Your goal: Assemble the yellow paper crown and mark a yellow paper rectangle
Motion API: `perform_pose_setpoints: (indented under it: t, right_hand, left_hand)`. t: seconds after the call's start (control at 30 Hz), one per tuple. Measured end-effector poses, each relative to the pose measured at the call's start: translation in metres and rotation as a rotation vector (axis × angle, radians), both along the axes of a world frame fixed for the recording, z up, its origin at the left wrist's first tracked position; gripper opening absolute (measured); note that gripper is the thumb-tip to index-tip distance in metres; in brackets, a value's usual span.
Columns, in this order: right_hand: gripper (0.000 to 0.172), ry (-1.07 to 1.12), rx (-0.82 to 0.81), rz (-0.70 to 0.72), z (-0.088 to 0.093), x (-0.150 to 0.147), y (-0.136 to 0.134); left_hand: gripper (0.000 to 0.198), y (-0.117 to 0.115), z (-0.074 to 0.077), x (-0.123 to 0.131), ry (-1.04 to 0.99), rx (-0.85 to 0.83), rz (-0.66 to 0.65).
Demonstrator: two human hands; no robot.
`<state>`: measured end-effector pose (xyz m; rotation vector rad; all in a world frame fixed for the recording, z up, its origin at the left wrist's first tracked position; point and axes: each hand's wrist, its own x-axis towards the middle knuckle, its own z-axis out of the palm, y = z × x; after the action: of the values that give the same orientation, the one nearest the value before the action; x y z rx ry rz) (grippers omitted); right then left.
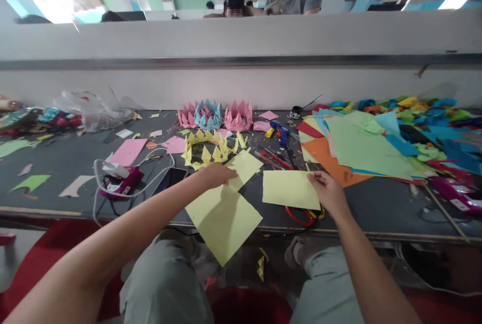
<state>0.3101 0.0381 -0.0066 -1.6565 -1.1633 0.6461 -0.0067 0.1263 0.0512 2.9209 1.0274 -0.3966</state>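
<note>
My left hand (217,175) is closed at the top corner of a large yellow paper square (226,221), which hangs over the table's front edge. Behind that hand lies a smaller yellow sheet (245,167). In my right hand (327,188), a yellow paper rectangle (288,189) is pinched at its right end, above red-handled scissors (301,217). A folded yellow paper crown (206,150) stands just beyond my left hand. Farther back are pink crowns (238,117) and a blue crown (209,115).
Stacked coloured sheets (365,143) lie at the right, a blue glue gun (281,134) at the middle. Left are a phone (170,181), a purple power strip (122,183) with white cable and a plastic bag (100,113). People sit beyond the low wall (150,37).
</note>
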Motion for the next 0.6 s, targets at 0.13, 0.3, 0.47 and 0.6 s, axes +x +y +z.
perform_pose_setpoints:
  t: [0.13, 0.3, 0.47, 0.6]
  right_hand:
    - [0.041, 0.01, -0.002, -0.009, 0.002, 0.0, 0.0]
    - [0.043, 0.055, -0.006, -0.025, 0.0, 0.001, 0.0]
    - [0.041, 0.185, -0.008, 0.065, -0.002, -0.022, 0.004]
    - [0.042, 0.279, 0.001, 0.218, 0.0, -0.056, 0.007]
  left_hand:
    - [0.02, -0.008, -0.002, -0.007, -0.008, 0.056, -0.03]
    - [0.023, -0.028, 0.018, -0.027, -0.085, 0.117, -0.033]
    - [0.026, -0.049, 0.065, -0.046, -0.606, 0.204, 0.235]
    - [0.021, -0.072, 0.079, -0.044, -1.102, 0.174, 0.504]
